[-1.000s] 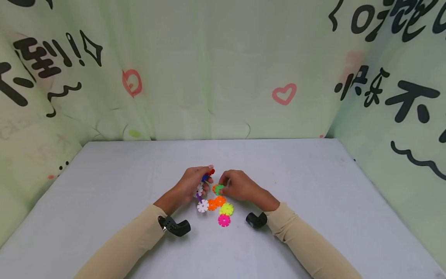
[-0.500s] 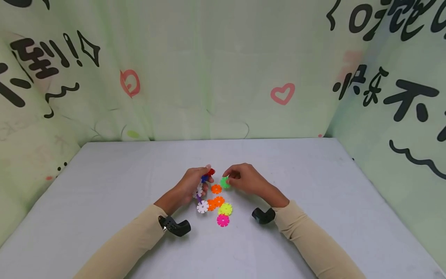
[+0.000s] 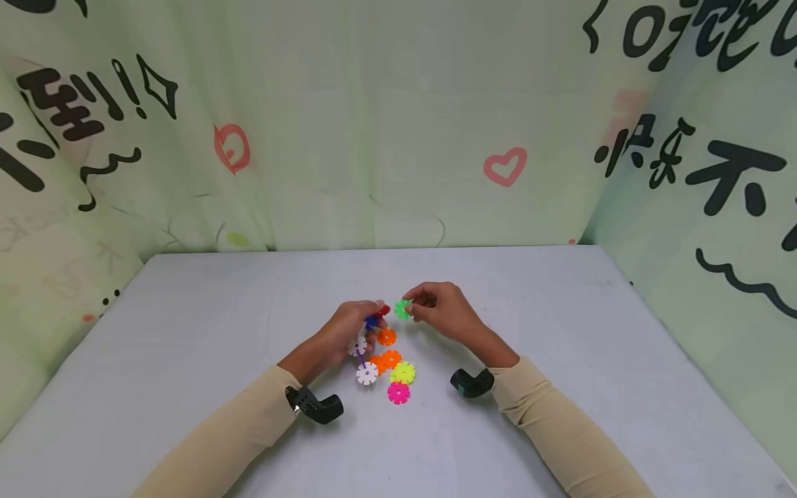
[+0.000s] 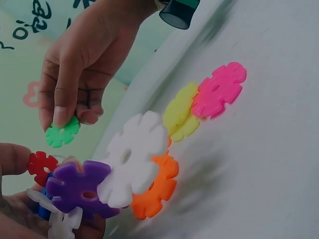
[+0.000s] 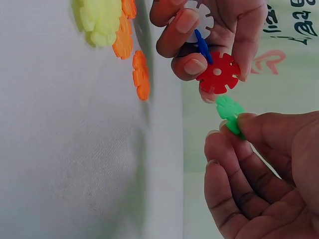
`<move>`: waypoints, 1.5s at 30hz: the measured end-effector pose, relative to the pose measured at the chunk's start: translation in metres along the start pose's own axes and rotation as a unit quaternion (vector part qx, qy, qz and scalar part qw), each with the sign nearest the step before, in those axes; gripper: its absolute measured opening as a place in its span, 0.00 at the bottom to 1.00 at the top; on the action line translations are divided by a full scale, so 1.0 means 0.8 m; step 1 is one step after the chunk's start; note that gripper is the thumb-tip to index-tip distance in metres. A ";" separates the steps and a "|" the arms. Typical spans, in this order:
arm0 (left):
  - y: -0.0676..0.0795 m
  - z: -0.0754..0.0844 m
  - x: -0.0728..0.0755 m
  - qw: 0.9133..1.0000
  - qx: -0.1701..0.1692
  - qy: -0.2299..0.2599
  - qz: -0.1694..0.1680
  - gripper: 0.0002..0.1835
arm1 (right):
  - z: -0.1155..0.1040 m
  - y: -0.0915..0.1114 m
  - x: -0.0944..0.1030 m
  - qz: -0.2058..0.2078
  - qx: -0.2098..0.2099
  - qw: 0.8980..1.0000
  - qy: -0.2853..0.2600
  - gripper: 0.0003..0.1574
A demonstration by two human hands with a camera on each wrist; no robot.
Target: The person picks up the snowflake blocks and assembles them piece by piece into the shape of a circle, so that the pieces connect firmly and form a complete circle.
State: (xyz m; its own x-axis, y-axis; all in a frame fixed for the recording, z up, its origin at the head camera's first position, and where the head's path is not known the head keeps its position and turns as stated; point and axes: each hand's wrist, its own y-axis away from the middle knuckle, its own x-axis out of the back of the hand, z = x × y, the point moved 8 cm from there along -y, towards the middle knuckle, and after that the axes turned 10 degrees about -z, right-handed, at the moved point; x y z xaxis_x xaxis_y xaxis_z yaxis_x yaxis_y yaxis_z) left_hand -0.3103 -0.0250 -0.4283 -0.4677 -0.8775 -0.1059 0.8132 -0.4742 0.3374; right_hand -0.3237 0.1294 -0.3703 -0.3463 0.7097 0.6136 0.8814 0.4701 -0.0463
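Between thumb and fingertips, my right hand (image 3: 445, 310) pinches a green notched plastic disc (image 5: 230, 113). Facing it, my left hand (image 3: 341, 337) grips a chain of interlocking snowflake discs. The chain's red disc (image 5: 218, 72) is at the end nearest the green one, held at the left fingertips. After it come a blue disc (image 5: 202, 47), a whitish disc (image 4: 66, 222), a purple disc (image 4: 82, 186) and a white disc (image 4: 137, 158) that hangs below the hand. Green and red are close but apart in the right wrist view.
On the white table (image 3: 529, 415) lie loose discs: a single orange disc (image 3: 387, 337), more orange ones (image 3: 391, 359), yellow (image 3: 403, 373) and pink (image 3: 399, 393). Printed curtains (image 3: 373, 138) stand behind and at both sides.
My right hand has lifted the green disc away from the orange one on the table and up toward the red disc. My left hand has shifted slightly right with its chain.
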 end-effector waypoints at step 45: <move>0.004 0.017 -0.003 0.996 -0.047 -0.079 -0.003 0.19 | -0.007 0.000 -0.014 0.004 0.019 0.995 -0.099 0.15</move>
State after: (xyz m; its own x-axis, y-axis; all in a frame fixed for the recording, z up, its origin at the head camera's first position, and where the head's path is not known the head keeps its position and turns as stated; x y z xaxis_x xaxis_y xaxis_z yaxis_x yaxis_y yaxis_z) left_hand -0.3115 -0.0234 -0.4144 -0.5153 -0.8559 0.0443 0.8359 -0.4905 0.2465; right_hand -0.3182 0.1191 -0.3729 -0.3993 0.8010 0.4460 0.8727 0.4812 -0.0830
